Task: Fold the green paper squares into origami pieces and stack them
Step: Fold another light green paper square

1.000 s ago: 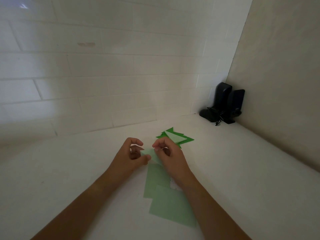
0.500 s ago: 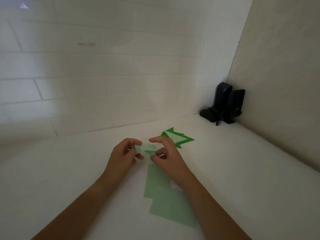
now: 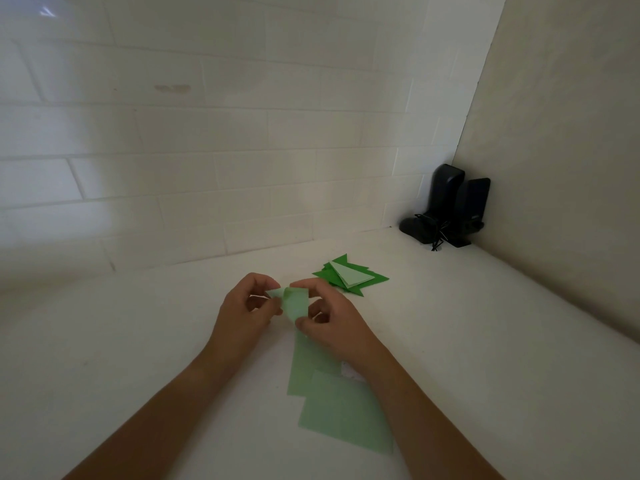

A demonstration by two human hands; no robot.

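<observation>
Head view: nearest lie two flat pale green squares (image 3: pixel 343 414) on the white counter (image 3: pixel 138 358), one overlapping the other, partly under the right forearm. A small white scrap (image 3: pixel 350 373) shows beside them at the right wrist. Above the squares, both hands hold a partly folded pale green piece (image 3: pixel 293 302) just off the counter. The left hand (image 3: pixel 246 317) has its fingers curled and pinches the piece's left tip between thumb and forefinger. The right hand (image 3: pixel 334 322) is curled too, with the thumb at the piece's lower edge and the forefinger over its top. Farther back and to the right, a stack (image 3: pixel 349 276) of folded triangles rests on the counter, dark green ones beneath a pale one. In the far corner stand two black speakers (image 3: pixel 450 202) with a tangled cord, against the tiled wall (image 3: pixel 207 133).
</observation>
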